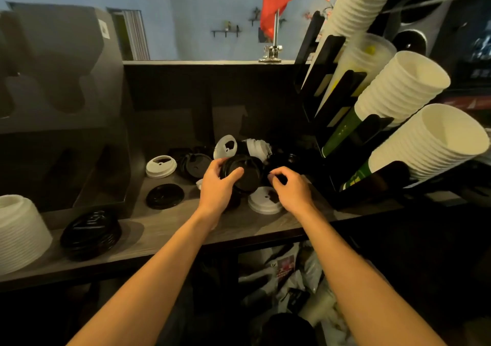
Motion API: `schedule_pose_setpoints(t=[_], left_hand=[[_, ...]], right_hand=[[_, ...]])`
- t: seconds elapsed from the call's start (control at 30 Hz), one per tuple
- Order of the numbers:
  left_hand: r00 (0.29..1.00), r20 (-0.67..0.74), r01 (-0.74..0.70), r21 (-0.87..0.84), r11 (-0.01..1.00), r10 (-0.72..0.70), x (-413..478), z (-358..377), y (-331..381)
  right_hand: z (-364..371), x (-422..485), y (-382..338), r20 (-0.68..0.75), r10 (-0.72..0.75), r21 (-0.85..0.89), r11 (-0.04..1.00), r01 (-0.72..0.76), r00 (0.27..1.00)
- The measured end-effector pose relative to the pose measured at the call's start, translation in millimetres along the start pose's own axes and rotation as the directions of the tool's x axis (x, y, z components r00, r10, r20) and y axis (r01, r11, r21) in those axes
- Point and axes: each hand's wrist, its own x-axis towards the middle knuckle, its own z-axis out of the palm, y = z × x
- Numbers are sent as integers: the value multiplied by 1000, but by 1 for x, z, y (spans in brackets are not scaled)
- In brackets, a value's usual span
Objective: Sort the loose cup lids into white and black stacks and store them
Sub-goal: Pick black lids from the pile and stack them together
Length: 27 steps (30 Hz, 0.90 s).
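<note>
My left hand [219, 183] grips a small stack of black lids [247, 171] held above the grey counter [159, 229]. My right hand [291, 189] hovers just right of it with curled fingers; whether it pinches anything is unclear. Under the right hand lies a white lid [261, 203]. Loose lids lie behind: a white lid [161, 165], a black lid [194, 165], a flat black lid [164, 196], an upright white lid [225, 147] and more white lids [257, 147]. At the left stand a black lid stack [91, 235] and a white lid stack [18, 231].
A slanted rack [342, 117] of white paper cups [430, 144] fills the right side. A dark holder with cut-outs [61, 138] stands at the left. A dark back wall [212, 88] closes the counter. Bags lie below the counter edge [287, 274].
</note>
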Motion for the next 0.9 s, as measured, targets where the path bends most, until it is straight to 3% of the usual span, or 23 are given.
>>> schedule_pose_setpoints(t=[0.23, 0.33, 0.4, 0.47, 0.53, 0.6, 0.77, 0.9], left_hand=[[993, -48, -104, 81, 991, 108, 13, 13, -2], [987, -39, -147, 170, 974, 155, 10, 10, -9], [984, -32, -162, 226, 961, 173, 8, 9, -9], [984, -36, -158, 249, 955, 172, 8, 8, -10], [984, -31, -160, 256, 953, 173, 7, 8, -11], [985, -20, -161, 253, 954, 172, 7, 8, -13], [983, -67, -153, 206, 967, 170, 6, 5, -11], [983, -101, -136, 148, 980, 152, 5, 2, -10]], right_hand=[[-6, -4, 3, -72, -6, 412, 911, 35, 997], [-6, -5, 3, -56, -25, 456, 889, 48, 998], [-5, -5, 4, -36, -46, 372, 927, 56, 998], [0, -1, 9, 8, -90, 70, 994, 90, 996], [4, 0, 9, 78, -93, -195, 975, 106, 993], [5, -1, 6, 69, -96, -221, 969, 109, 993], [-5, -9, 2, -74, -56, 113, 992, 64, 996], [-9, -13, -5, -144, -24, 383, 921, 78, 989]])
